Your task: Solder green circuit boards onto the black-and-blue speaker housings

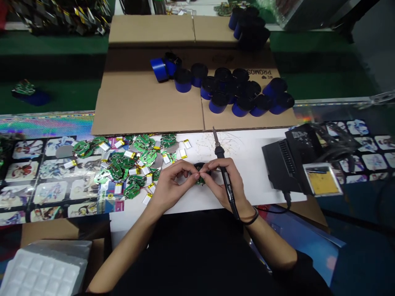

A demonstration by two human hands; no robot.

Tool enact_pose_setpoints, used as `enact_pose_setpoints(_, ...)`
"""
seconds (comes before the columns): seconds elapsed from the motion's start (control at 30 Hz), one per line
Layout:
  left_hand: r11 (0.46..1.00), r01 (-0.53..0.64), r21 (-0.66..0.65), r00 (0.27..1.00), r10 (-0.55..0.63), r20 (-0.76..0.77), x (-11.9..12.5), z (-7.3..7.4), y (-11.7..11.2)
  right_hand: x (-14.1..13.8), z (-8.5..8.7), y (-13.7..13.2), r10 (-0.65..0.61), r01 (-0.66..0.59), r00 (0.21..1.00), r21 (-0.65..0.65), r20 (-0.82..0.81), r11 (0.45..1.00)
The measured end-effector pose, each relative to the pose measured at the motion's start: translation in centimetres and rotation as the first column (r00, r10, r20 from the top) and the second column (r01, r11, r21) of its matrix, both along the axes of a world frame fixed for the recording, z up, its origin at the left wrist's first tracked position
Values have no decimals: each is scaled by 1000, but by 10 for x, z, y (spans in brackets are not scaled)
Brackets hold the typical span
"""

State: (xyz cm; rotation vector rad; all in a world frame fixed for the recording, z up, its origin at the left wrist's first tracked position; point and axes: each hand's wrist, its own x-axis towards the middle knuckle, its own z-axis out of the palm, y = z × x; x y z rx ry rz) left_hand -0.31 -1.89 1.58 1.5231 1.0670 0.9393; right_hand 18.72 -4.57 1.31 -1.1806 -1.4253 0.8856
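My left hand (pixel 173 182) and my right hand (pixel 226 182) meet over the white work mat (pixel 253 156), fingers pinched together on a small black round part with a green circuit board (pixel 202 174) between them. A black soldering iron (pixel 224 172) also rests in my right hand, lying across the palm with its tip pointing away from me and its cable running back over my wrist. Left of my left hand lies a heap of green circuit boards with small silver batteries (pixel 129 164).
A black soldering station (pixel 288 162) with a yellow sponge tray (pixel 322 183) stands at the right. Several blue and black cylinders (pixel 234 88) sit on flattened cardboard (pixel 148 102) behind the mat. White foam tray (pixel 43 267) at the near left. Sticker sheets (pixel 40 176) cover the left table.
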Motion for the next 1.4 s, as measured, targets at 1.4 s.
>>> enact_pose_setpoints(1.4,807,549,216,817,-464,-344,-18,13,43,64,27,-26,33,-27,969,-25,244,999)
